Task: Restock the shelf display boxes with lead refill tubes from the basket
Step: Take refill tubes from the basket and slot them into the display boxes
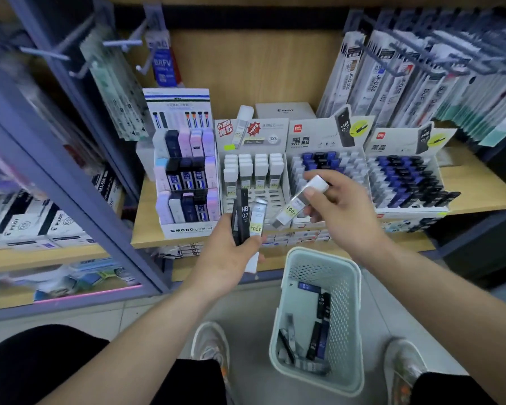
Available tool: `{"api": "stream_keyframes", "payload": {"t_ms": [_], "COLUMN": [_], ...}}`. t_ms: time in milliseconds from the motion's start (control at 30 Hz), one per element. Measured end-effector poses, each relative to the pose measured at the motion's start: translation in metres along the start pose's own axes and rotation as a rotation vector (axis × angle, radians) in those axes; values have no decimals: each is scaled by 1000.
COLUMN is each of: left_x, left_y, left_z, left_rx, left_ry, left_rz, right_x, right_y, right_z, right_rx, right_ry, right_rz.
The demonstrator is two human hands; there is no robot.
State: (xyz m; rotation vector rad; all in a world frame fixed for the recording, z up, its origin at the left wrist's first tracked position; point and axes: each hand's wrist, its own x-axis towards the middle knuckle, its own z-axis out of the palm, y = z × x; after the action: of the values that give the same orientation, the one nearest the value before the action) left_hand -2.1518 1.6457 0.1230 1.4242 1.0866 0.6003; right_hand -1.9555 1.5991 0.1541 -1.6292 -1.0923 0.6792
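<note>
A: What's the setting?
B: A pale wooden shelf [476, 185], with four cardboard display boxes [327, 135] in a row along its front edge.
A: And the right hand [342, 211]?
B: It pinches one clear rectangular plastic tube with a white cap [301, 201] near the capped end. The tube is tilted, over the shelf's front edge, just before the white display box of white-capped tubes [253, 135].
A: The left hand [231, 258]?
B: It grips an upright bundle: two slim black tubes [244, 214], I think, and one clear yellow-labelled tube [257, 220].
A: The basket?
B: A pale green perforated plastic basket [348, 317] on the floor below the shelf. Black, blue and clear loose tubes [323, 305] lie inside, too jumbled to count.
</note>
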Motion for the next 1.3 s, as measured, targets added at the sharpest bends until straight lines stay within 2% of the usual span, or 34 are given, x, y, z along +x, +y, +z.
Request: {"api": "stream_keyframes", "payload": {"t_ms": [167,300,400,700,867,1067,1200,1300], "left_x": [10,12,13,20,20,19,19,19], "left_y": [-6,-11,-18,-24,-24,-22,-19,-20], "left_z": [-28,-42,-49,-59,-59,-57,-57,-56], "left_rx": [7,-58,-109,-69,-82,-133,-127,-118], "left_ry": [115,109,113,131,126,107,97,105], "left_rz": [-3,2,-16,-35,-38,-56,-54,-46], "right_x": [58,88,100,111,115,114,111,97], "right_y": [-3,4,12,18,24,30,35,23], "right_z": [33,58,66,63,69,80,82,80], "right_rx": [-353,-499,-506,-545,-611,-624,-627,-535], "right_ry": [-81,-97,-103,-156,-134,-102,-91,-65], "right_rz": [-204,-277,-262,-347,-486,-541,-505,-436]}}
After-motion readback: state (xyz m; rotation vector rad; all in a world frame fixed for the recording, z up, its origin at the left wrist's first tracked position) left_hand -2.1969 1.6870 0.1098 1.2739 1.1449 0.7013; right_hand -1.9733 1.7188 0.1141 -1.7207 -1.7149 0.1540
